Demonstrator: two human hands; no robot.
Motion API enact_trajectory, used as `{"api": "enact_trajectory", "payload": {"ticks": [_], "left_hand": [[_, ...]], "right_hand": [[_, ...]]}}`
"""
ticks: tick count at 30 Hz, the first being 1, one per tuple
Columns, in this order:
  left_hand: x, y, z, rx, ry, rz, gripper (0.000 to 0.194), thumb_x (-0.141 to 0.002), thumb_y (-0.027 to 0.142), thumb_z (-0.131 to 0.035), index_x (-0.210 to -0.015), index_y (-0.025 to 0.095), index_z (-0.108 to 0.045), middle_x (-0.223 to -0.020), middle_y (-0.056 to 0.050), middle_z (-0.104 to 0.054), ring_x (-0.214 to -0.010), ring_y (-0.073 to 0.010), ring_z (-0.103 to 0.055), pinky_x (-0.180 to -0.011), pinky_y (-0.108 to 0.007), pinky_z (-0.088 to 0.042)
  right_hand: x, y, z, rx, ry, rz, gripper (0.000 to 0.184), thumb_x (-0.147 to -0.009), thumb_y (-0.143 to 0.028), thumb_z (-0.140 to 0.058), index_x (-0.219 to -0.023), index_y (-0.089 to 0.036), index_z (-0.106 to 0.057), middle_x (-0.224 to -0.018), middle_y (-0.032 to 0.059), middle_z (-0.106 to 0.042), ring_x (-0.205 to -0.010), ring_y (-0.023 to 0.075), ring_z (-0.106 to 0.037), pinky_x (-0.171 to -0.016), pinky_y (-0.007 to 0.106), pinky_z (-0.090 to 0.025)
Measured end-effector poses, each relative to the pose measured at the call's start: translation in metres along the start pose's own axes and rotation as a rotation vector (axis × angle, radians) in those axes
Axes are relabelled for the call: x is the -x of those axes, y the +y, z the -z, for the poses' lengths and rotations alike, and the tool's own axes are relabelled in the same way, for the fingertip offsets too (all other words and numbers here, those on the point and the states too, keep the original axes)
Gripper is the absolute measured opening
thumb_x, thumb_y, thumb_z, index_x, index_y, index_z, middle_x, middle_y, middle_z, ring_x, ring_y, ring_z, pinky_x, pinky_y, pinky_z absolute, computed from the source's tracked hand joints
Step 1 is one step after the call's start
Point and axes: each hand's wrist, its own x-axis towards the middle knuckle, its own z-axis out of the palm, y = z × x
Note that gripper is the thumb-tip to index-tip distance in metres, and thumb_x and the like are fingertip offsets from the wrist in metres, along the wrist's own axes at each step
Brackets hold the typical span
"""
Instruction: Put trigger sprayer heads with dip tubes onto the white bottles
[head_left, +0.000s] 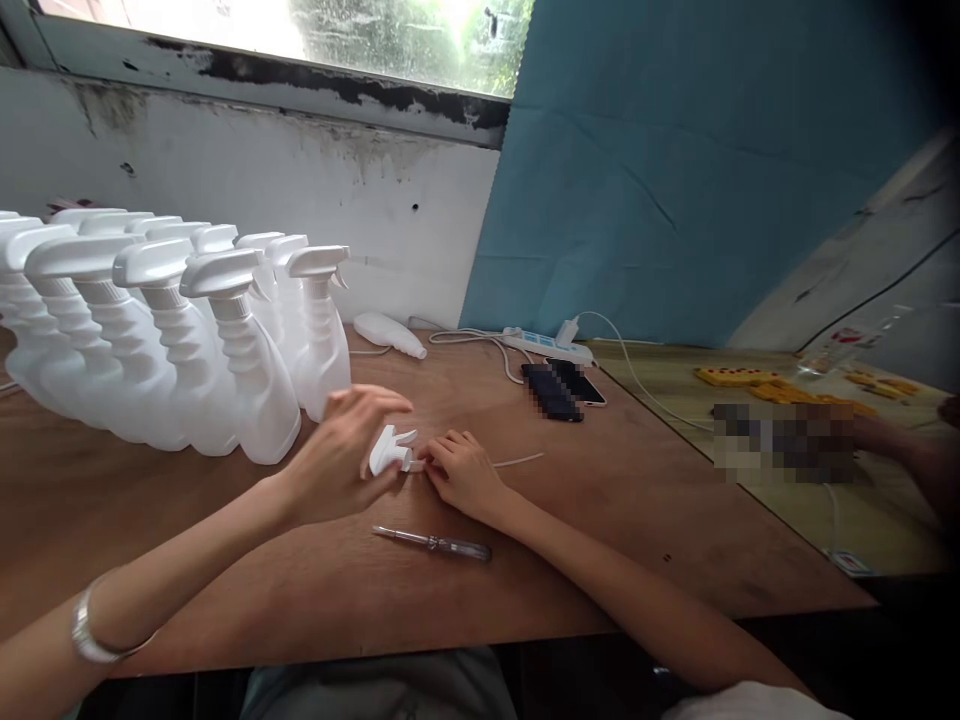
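A white trigger spray head (388, 452) lies on its side low over the wooden table, its trigger lever pointing away from me. My left hand (337, 455) holds it, thumb along the near side and fingers arched over the top. At the head's collar end, my right hand (463, 475) has its fingertips pinched on a thin whitish dip tube (521, 460). The tube's free end sticks out to the right past that hand. Just in front of both hands lies a screwdriver with a clear handle (461, 548).
Rows of white spray bottles (251, 390) stand at left. Toward the wall lie a white bottle-shaped object (390, 333), a power strip (547, 346) and two phones (551, 392). On the adjoining table at right are yellow pieces (739, 377), a clear bottle (832, 350) and another person's arm (896, 440).
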Motion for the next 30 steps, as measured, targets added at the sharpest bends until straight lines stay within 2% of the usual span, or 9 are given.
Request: {"api": "enact_trajectory", "payload": {"ticks": [3, 5, 7, 12, 16, 18, 22, 25, 30], "left_hand": [[-0.005, -0.016, -0.026, 0.004, -0.158, -0.027, 0.043, -0.072, 0.029, -0.059, -0.112, 0.02, -0.05, -0.124, -0.01, -0.048, -0.116, -0.0299, -0.038, -0.095, -0.048, -0.028], [-0.005, -0.029, -0.043, 0.061, -0.223, 0.02, 0.038, -0.071, 0.026, -0.057, -0.109, 0.021, -0.052, -0.121, -0.009, -0.05, -0.112, -0.0284, -0.043, -0.092, -0.044, -0.031], [-0.001, -0.039, -0.053, 0.178, -0.193, 0.104, 0.032, -0.07, 0.021, -0.055, -0.102, 0.019, -0.054, -0.113, -0.009, -0.055, -0.104, -0.0251, -0.049, -0.088, -0.038, -0.037], [0.011, -0.05, -0.057, 0.634, 0.021, 0.383, 0.025, -0.065, 0.022, -0.06, -0.087, 0.018, -0.048, -0.106, -0.006, -0.059, -0.095, -0.021, -0.056, -0.083, -0.032, -0.043], [0.013, -0.051, -0.061, 0.756, 0.055, 0.488, 0.031, -0.062, 0.025, -0.065, -0.082, 0.018, -0.044, -0.103, -0.005, -0.059, -0.093, -0.0195, -0.056, -0.083, -0.031, -0.042], [0.013, -0.05, -0.062, 0.708, 0.046, 0.457, 0.029, -0.063, 0.026, -0.063, -0.083, 0.018, -0.044, -0.097, -0.003, -0.058, -0.088, -0.0178, -0.055, -0.08, -0.03, -0.043], [0.014, -0.045, -0.061, 0.566, 0.02, 0.394, 0.022, -0.067, 0.022, -0.057, -0.085, 0.019, -0.045, -0.087, 0.0, -0.053, -0.079, -0.0153, -0.052, -0.073, -0.027, -0.043], [0.016, -0.04, -0.059, 0.491, 0.002, 0.356, 0.02, -0.068, 0.02, -0.055, -0.086, 0.019, -0.047, -0.088, -0.001, -0.05, -0.08, -0.0157, -0.051, -0.074, -0.027, -0.042], [0.016, -0.035, -0.056, 0.454, -0.022, 0.306, 0.023, -0.067, 0.016, -0.053, -0.089, 0.019, -0.05, -0.095, -0.003, -0.048, -0.09, -0.0182, -0.05, -0.082, -0.029, -0.04]], "right_hand": [[0.001, 0.0, 0.005, 0.003, 0.021, 0.005, 0.01, -0.074, -0.013, -0.054, -0.081, -0.018, -0.058, -0.082, 0.0041, -0.064, -0.081, 0.0196, -0.048, -0.07, 0.031, -0.031], [0.001, -0.005, 0.012, -0.011, 0.039, 0.019, 0.007, -0.076, -0.02, -0.055, -0.082, -0.017, -0.057, -0.086, 0.0062, -0.062, -0.084, 0.0204, -0.048, -0.071, 0.031, -0.032], [0.002, -0.012, 0.022, -0.05, -0.015, 0.077, 0.015, -0.077, -0.032, -0.056, -0.08, -0.017, -0.055, -0.086, 0.007, -0.06, -0.082, 0.02, -0.048, -0.071, 0.032, -0.033], [0.004, -0.021, 0.041, -0.22, -0.426, 0.259, 0.042, -0.066, -0.056, -0.063, -0.078, -0.017, -0.051, -0.077, 0.0021, -0.056, -0.069, 0.0152, -0.05, -0.062, 0.026, -0.037], [0.003, -0.017, 0.042, -0.318, -0.513, 0.226, 0.022, -0.074, -0.035, -0.064, -0.077, -0.017, -0.051, -0.079, 0.0017, -0.057, -0.069, 0.0133, -0.053, -0.059, 0.023, -0.038], [0.003, -0.015, 0.039, -0.411, -0.449, 0.145, 0.006, -0.083, -0.024, -0.053, -0.082, -0.018, -0.051, -0.077, 0.0007, -0.058, -0.065, 0.0111, -0.053, -0.058, 0.021, -0.038], [0.002, -0.015, 0.028, -0.547, -0.084, -0.021, 0.017, -0.091, -0.026, -0.037, -0.093, -0.017, -0.052, -0.067, -0.0016, -0.058, -0.056, 0.0079, -0.05, -0.056, 0.019, -0.038], [0.002, -0.017, 0.022, -0.405, 0.123, -0.056, 0.021, -0.089, -0.032, -0.044, -0.09, -0.018, -0.059, -0.071, -0.0003, -0.06, -0.054, 0.0068, -0.05, -0.054, 0.018, -0.036], [0.007, -0.018, 0.017, -0.079, 0.265, 0.014, 0.017, -0.085, -0.028, -0.049, -0.084, -0.019, -0.064, -0.072, 0.0009, -0.058, -0.052, 0.0058, -0.05, -0.051, 0.017, -0.035]]}}
